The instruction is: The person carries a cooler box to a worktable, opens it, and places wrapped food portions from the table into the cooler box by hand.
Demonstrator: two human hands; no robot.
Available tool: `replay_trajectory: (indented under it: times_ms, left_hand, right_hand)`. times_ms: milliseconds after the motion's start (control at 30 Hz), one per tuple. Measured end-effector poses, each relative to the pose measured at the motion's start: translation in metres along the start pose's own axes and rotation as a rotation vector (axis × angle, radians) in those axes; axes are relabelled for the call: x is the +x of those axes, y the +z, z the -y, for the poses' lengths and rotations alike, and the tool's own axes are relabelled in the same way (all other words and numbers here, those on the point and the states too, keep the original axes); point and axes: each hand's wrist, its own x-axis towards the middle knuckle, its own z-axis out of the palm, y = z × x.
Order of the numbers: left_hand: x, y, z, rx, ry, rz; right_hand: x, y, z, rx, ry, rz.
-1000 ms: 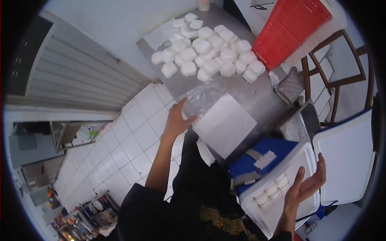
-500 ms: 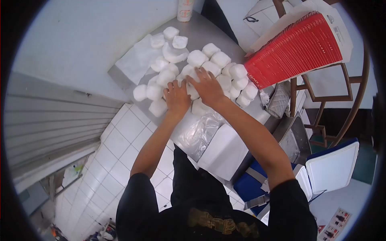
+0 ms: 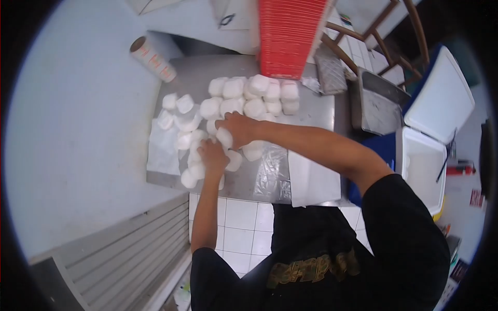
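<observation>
Many white rounded blocks (image 3: 233, 88) lie in rows and a looser heap on a metal table (image 3: 317, 114). My right hand (image 3: 239, 129) grips one white block (image 3: 224, 138) at its fingertips, over the middle of the heap. Close beside it, my left hand (image 3: 212, 154) rests on the blocks at the near left, its fingers bent and partly spread; whether it grips one is unclear. A few blocks sit on a white sheet (image 3: 162, 150) at the left. Clear plastic (image 3: 272, 173) and white paper (image 3: 313, 179) lie along the near edge.
A tall red stack (image 3: 290, 36) stands at the table's back. A printed roll or cup (image 3: 153, 58) is at the back left. On the right are a grey quilted item (image 3: 330, 74), a metal basin (image 3: 381, 106), and an open blue-and-white cooler (image 3: 424, 166).
The view has turned, so the table looks straighter. My right hand now has a block at its fingertips, and both hands have shifted toward the left part of the heap.
</observation>
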Motion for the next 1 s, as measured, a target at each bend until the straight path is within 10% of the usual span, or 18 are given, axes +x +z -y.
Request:
replay_trajectory:
  times_ms: [133, 267, 400, 533, 633, 767, 1000]
  left_hand:
    - [0.012, 0.002, 0.007, 0.08, 0.031, 0.105]
    - [0.03, -0.004, 0.003, 0.122, -0.01, 0.24]
    - [0.016, 0.023, 0.006, -0.128, 0.342, -0.207]
    - [-0.032, -0.053, -0.048, -0.371, -0.039, 0.0]
    - [-0.068, -0.108, -0.089, -1.312, -0.305, 0.265]
    - [-0.091, -0.151, -0.162, -1.785, -0.096, 0.437]
    - [-0.115, -0.242, -0.357, -1.834, 0.245, 0.741]
  right_hand:
    - [-0.114, -0.084, 0.003, 1.213, 0.158, 0.342]
    - [-0.277, -0.145, -0.003, 1.584, 0.157, 0.233]
    - [-0.45, -0.177, -0.024, 1.257, 0.117, -0.163]
    - [-0.579, -0.145, -0.089, 1.162, 0.594, -0.126]
    - [-0.625, -0.078, -0.133, 1.19, 0.846, -0.038]
    - [-0.629, 0.007, -0.185, 1.294, 0.882, 0.131]
    - [-0.582, 0.086, -0.186, 0.612, 0.666, 0.219]
